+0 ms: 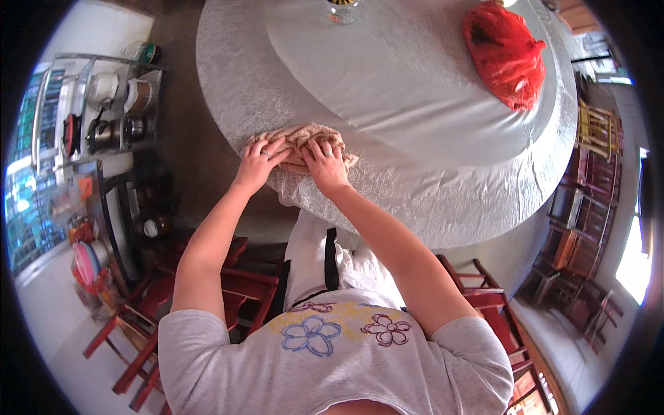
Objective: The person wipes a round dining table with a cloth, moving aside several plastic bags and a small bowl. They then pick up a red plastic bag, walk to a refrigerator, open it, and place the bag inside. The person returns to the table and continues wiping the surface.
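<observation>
At the near rim of a round table with a silvery-white patterned tablecloth (242, 76), a tan, textured cloth (304, 133) lies bunched. Both the left hand (259, 163) and the right hand (324, 163) grip it, fingers curled over its top; their undersides I can't see. Pressing hard could drag the tablecloth, since its border looks loose and wrinkled, and the bundle might slip off the rim, being so close to it. Red-brown wooden chairs, one at the right (484, 299), crowd the person's sides and could hamper a sidestep. Farther across, a knotted red plastic bag (503, 59) blocks part of the tabletop, and a clear glass container (342, 12) might topple if the covering shifted. Beyond, leftward, stands a metal rack (88, 66) of pots.
</observation>
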The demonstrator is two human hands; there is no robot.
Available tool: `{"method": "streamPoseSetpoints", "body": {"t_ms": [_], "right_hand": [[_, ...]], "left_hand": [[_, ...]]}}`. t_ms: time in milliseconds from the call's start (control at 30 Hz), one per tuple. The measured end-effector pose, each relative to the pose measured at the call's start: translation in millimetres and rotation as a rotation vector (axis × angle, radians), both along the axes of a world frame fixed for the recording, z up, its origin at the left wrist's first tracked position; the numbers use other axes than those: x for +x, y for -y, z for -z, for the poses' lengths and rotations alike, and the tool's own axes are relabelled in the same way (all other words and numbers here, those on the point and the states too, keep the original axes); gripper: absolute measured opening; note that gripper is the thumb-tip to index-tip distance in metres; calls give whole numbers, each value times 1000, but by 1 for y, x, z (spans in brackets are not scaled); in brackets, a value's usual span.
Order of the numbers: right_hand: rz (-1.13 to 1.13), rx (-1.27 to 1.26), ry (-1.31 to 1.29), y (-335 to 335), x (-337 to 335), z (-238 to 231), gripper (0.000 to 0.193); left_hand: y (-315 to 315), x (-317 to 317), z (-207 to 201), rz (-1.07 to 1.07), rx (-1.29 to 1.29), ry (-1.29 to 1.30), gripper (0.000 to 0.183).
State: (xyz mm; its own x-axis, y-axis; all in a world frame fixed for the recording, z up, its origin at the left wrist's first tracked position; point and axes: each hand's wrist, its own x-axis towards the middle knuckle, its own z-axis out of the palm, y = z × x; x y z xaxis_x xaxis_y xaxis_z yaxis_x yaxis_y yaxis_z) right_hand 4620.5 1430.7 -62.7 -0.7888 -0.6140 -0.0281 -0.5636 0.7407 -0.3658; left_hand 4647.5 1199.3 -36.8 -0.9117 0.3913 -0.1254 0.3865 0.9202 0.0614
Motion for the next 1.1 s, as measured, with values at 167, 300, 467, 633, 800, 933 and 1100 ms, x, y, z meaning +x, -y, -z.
{"method": "streamPoseSetpoints", "body": {"t_ms": [167,300,467,633,800,933,1100], "right_hand": [[78,-7,-44,-41,31,-6,45],[267,41,-27,-156,94,-18,43],[631,217,-15,-272,172,-19,44],[909,170,-54,-276,192,-12,41],[748,88,40,-200,158,-21,55],[426,-40,64,-104,107,-21,62],[226,-40,-23,48,8,-10,63]], "left_hand": [[-38,24,24,84,107,-80,36],[-143,54,17,241,291,-36,32],[-278,77,33,480,329,84,44],[-311,63,43,662,299,120,45],[-213,19,31,728,213,17,45],[-86,-24,16,726,107,26,45],[72,-120,2,715,4,3,45]]}}
